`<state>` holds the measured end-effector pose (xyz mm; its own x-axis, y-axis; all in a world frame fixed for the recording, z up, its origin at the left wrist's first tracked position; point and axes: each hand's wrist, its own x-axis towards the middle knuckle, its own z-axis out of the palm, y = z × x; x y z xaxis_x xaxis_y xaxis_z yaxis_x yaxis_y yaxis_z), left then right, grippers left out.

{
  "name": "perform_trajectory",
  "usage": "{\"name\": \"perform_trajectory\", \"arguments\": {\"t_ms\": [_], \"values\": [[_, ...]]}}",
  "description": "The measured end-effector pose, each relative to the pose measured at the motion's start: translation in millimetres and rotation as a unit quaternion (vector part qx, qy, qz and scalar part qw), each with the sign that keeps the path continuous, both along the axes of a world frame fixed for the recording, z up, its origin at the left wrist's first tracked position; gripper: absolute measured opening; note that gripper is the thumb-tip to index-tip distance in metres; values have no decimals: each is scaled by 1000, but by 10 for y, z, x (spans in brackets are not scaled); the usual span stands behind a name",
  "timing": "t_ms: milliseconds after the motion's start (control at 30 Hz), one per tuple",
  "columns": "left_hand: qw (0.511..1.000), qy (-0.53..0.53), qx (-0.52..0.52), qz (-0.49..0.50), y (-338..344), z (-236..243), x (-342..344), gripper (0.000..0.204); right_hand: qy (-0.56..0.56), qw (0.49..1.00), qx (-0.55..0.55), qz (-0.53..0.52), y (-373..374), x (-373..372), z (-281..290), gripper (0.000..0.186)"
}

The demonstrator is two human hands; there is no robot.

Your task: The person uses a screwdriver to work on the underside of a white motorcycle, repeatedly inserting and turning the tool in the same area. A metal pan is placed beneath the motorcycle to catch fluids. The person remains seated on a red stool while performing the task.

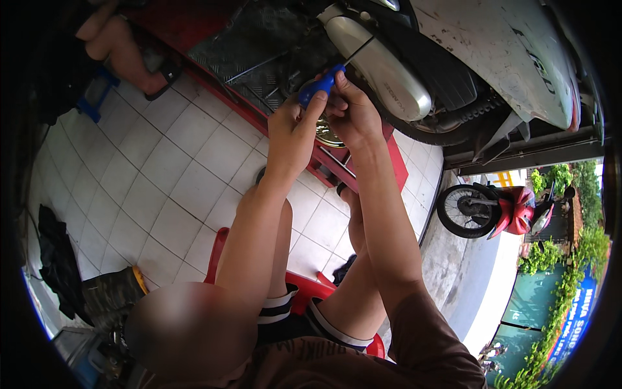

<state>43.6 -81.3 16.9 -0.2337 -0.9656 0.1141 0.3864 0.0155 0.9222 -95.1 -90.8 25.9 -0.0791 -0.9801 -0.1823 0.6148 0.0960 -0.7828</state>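
A screwdriver (318,89) with a blue handle and a thin dark shaft is held up in front of me. My left hand (295,126) is closed around the rear of the handle, thumb along its side. At the shaft end, the thumb and fingers of my right hand (354,111) pinch the handle. The shaft slants up and right across the silver cover (381,71) of a motorbike; whether its tip touches anything, I cannot tell. Partly behind my wrists lies a round gold-coloured metal piece (329,135).
The motorbike stands over a red platform (398,162) with a dark tread-plate top (256,45). Another person's leg (123,55) and a blue stool (97,94) are at upper left. I sit on a red plastic seat (217,253). Outside on the right is a red motorbike (515,211).
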Motion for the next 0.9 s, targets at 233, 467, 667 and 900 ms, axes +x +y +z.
{"name": "perform_trajectory", "arguments": {"t_ms": [233,467,667,900], "values": [[997,18,73,-28,-5,3,32,56,-40,999,11,12,58,127,165,21],[993,-59,-75,65,29,41,-20,59,-31,999,27,-23,26,-6,-16,20],[998,-22,56,6,-7,-58,42,47,24,999,21,-6,61,186,283,18],[998,-21,-53,28,41,-28,-35,55,-23,999,21,-22,79,16,142,11]]}}
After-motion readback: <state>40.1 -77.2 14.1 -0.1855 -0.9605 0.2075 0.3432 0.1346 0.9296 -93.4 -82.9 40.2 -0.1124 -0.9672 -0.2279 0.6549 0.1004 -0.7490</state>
